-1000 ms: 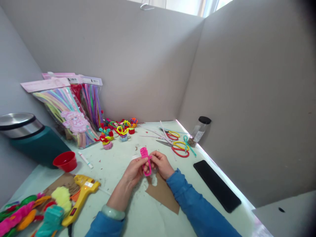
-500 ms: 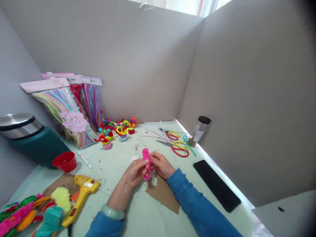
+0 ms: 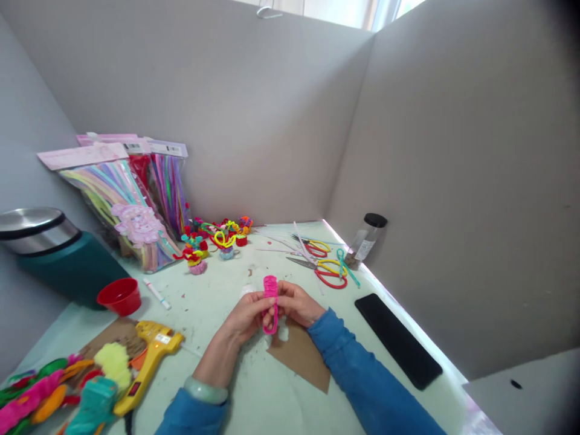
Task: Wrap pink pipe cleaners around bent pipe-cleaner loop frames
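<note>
Both of my hands meet over the middle of the table and pinch a folded pink pipe-cleaner piece (image 3: 270,296) that stands upright between them. My left hand (image 3: 247,316) grips its lower part from the left, fingers curled. My right hand (image 3: 296,303) holds it from the right, fingers closed against it. Below the hands lies a brown cardboard piece (image 3: 301,357) with white fluff on it.
Scissors with red and yellow handles (image 3: 327,269) lie at right, near a black-capped jar (image 3: 365,241) and a black phone (image 3: 397,340). A yellow glue gun (image 3: 147,362), red cup (image 3: 119,296), marker (image 3: 156,293), pipe-cleaner packs (image 3: 122,199) and small finished figures (image 3: 212,240) sit at left.
The pink piece has turned from tilted left to upright between my fingers. Both hands stayed nearly in place.
</note>
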Demonstrator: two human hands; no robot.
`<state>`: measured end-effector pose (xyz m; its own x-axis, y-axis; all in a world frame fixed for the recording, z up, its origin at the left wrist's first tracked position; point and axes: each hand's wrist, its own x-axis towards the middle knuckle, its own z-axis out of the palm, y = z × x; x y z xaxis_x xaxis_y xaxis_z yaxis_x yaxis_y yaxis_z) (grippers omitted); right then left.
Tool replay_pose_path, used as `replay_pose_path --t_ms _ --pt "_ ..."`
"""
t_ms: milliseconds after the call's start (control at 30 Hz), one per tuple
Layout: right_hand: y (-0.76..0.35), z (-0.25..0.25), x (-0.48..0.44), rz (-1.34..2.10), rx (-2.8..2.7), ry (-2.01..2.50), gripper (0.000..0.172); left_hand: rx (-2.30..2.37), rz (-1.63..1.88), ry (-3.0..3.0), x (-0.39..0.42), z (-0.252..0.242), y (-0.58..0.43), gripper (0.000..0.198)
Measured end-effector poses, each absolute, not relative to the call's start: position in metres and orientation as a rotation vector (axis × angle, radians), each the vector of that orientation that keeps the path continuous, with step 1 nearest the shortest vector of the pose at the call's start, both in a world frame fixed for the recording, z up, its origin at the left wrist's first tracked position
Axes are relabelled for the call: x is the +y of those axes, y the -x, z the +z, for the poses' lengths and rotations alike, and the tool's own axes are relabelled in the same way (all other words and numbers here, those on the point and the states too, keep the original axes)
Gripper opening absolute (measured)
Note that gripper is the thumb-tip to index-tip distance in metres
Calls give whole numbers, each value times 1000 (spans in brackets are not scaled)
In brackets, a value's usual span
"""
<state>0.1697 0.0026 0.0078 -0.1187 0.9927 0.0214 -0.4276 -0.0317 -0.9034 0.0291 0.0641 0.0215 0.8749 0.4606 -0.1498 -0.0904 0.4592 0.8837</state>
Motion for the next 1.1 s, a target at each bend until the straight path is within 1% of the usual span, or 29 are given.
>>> replay_pose_path --t_ms 167,300,567,700,933,1100 --pt "-171 8 3 1397 -957 867 24 513 425 -1141 65 22 -31 24" --pt "-170 6 4 1318 -962 930 22 502 414 -1145 65 22 -32 24" --pt "-174 6 4 1358 -992 916 25 377 343 -1121 66 24 -26 30" --pt "-173 8 4 1355 -1057 924 24 426 346 -1160 67 23 -27 35" --pt "-162 7 7 1133 -1106 1142 13 554 401 -1245 70 18 -32 36" --pt "-162 0 6 895 -1144 1218 10 628 456 -1179 72 15 -33 34"
